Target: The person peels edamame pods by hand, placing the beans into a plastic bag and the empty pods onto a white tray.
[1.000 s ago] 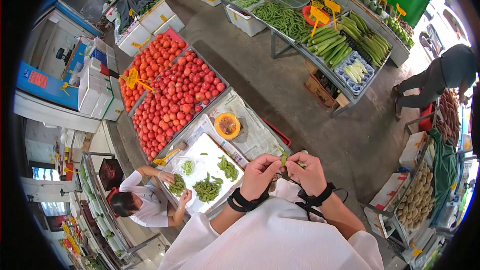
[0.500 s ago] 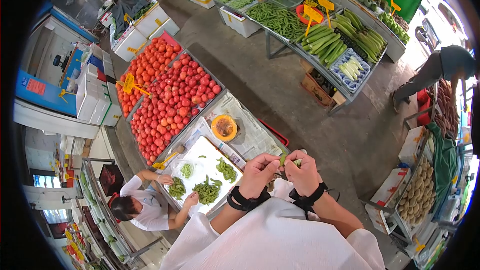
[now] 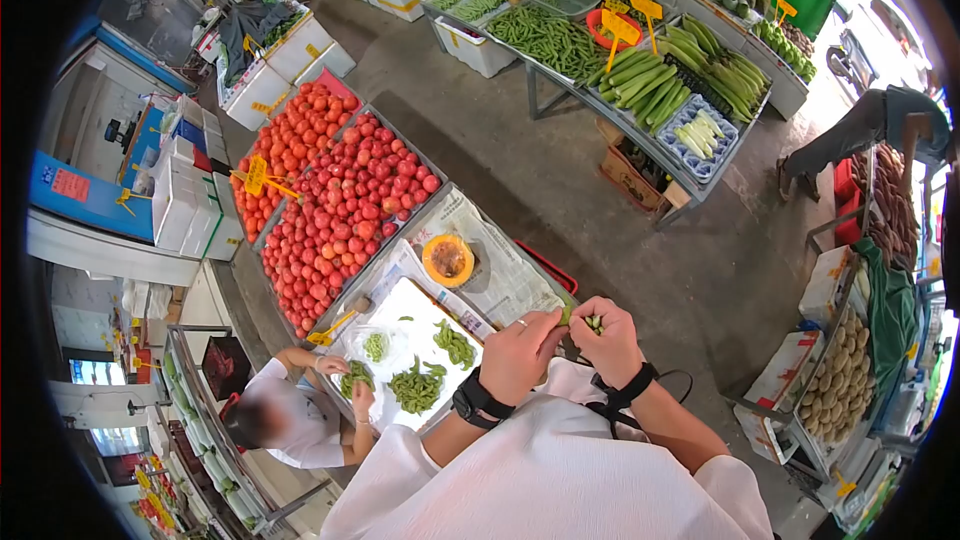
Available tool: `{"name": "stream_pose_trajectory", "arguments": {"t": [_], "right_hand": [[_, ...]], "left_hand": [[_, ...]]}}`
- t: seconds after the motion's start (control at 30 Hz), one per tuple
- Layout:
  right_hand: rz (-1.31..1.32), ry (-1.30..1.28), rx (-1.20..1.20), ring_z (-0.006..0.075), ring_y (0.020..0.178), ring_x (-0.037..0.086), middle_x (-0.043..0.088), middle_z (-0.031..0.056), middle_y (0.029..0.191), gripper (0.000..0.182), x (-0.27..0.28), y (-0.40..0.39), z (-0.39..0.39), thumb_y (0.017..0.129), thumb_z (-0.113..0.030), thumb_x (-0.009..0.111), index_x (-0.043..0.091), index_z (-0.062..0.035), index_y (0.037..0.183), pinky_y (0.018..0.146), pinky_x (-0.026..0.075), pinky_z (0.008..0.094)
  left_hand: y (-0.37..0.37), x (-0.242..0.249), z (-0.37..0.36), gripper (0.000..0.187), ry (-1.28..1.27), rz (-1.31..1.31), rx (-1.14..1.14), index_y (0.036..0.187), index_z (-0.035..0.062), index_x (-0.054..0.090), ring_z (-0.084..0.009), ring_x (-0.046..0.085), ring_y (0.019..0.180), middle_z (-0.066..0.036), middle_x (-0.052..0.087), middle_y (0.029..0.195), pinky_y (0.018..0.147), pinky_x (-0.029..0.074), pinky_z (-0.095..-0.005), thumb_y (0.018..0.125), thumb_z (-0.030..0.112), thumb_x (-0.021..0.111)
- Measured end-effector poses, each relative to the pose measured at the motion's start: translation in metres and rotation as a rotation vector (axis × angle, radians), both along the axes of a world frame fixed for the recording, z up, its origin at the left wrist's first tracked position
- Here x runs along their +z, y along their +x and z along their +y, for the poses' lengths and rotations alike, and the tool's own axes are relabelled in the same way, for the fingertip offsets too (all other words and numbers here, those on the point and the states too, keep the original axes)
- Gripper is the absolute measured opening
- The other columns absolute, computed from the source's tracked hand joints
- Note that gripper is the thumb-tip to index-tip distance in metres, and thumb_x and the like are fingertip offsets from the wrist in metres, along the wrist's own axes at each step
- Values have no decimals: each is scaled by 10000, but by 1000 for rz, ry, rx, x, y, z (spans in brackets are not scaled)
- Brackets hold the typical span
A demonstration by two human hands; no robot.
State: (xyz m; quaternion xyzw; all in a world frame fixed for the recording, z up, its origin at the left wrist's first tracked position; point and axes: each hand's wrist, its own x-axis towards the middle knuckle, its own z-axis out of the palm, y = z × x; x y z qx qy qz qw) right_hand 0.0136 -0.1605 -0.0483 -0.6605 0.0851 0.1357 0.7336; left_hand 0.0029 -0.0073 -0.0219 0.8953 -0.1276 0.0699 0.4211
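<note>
My left hand [image 3: 520, 352] pinches a green bean pod [image 3: 565, 316], which looks like edamame, between thumb and fingers. Close against it, my right hand [image 3: 608, 342] is curled with a few green beans [image 3: 594, 324] showing inside its fingers. Both hands are above the near right corner of the stand. On a white board [image 3: 400, 312] to their left lie a pile of pods [image 3: 416, 387] and a smaller pod pile [image 3: 454, 344]. Shelled beans [image 3: 374, 346] sit in clear plastic. Another person's hands [image 3: 345, 372] work over a third pod pile [image 3: 356, 377].
Newspaper [image 3: 500, 275] under a cut pumpkin [image 3: 447, 260] lies beyond the board. Red fruit [image 3: 345, 210] and tomatoes [image 3: 300, 125] fill the adjoining bins. Across the concrete aisle [image 3: 480, 130] stands a vegetable table [image 3: 570, 90]. A person [image 3: 880, 130] bends at the right.
My left hand has turned so its back faces up more, still at the pod. My right hand has barely shifted. The other person's hands have drawn together over the left pile.
</note>
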Motion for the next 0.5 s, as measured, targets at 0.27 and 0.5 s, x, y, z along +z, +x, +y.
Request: {"name": "stream_pose_trajectory", "arguments": {"t": [0.27, 0.5], "right_hand": [[-132, -140, -25, 23, 603, 455, 538, -37, 665, 79, 2, -1, 5, 806, -61, 630, 582, -5, 781, 519, 375, 196], [55, 23, -31, 23, 602, 458, 539, -32, 674, 92, -13, -5, 8, 820, -74, 621, 585, 2, 781, 520, 369, 191]], "left_hand": [[1, 2, 0, 193, -282, 279, 34, 1045, -13, 649, -138, 605, 640, -95, 674, 805, 573, 453, -243, 870, 59, 615], [2, -5, 5, 189, -613, 567, 124, 1034, -30, 642, -62, 571, 675, -37, 663, 752, 591, 446, -216, 932, 94, 539]]}}
